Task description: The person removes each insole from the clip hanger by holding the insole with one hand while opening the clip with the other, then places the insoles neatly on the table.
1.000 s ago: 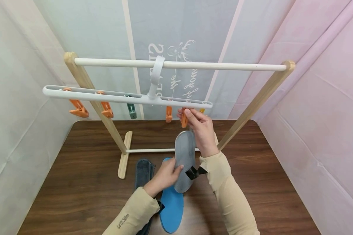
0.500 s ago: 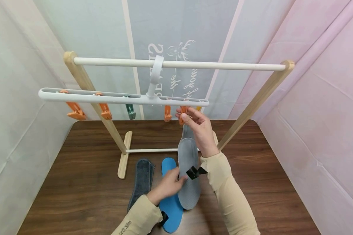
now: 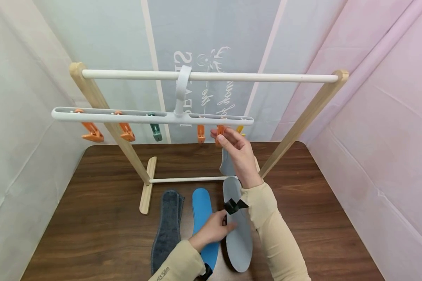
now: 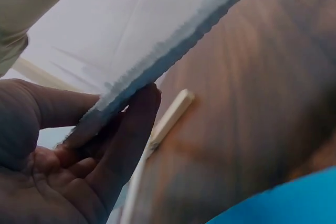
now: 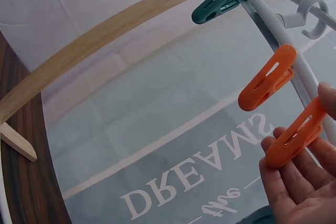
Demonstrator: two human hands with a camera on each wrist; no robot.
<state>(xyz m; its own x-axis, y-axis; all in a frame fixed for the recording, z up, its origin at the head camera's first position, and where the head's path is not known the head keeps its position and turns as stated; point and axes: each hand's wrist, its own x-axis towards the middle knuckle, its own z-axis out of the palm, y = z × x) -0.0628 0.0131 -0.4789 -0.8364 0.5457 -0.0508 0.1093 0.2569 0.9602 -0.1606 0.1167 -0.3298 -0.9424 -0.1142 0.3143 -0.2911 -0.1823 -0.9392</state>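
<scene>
left hand (image 3: 215, 228): one insole (image 3: 240, 246); right hand (image 3: 242, 156): one clip (image 5: 295, 140)

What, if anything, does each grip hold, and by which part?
Left grip: grey insole, by one edge. Right grip: orange clip, by its body, below the hanger.

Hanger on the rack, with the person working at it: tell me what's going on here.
A person's right hand pinches an orange clip on the white hanger, which hangs from the rack's top bar. The left hand holds a grey insole low, out of the clip. Part of another grey piece shows behind the right hand; what holds it is hidden. A blue insole and dark insoles lie on the table.
</scene>
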